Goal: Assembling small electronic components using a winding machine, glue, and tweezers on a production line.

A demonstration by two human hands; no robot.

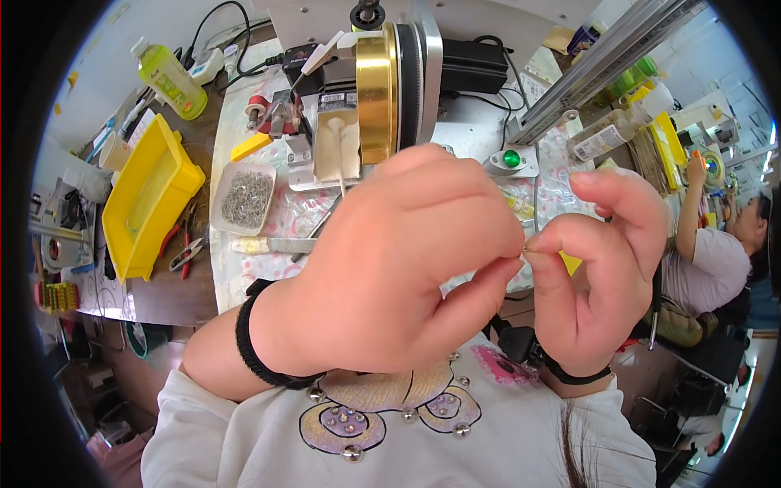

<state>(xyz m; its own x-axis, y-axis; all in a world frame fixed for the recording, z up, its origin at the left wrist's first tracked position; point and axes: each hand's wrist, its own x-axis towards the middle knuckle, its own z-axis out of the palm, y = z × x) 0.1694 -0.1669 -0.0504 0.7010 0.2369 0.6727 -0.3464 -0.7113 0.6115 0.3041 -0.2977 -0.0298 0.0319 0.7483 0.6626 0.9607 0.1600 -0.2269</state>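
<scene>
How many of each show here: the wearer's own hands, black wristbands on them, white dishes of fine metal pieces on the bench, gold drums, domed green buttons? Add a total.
Wearer's hands: 2 (left hand, right hand)
Black wristbands: 2 (left band, right band)
White dish of metal pieces: 1
Gold drum: 1
Domed green button: 1
Total: 7

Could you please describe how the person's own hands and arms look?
The left hand, gloveless, has a ribbed black wristband; the right hand, also gloveless, has a second black wristband. The left forearm is bare. The shirt is white.
</scene>
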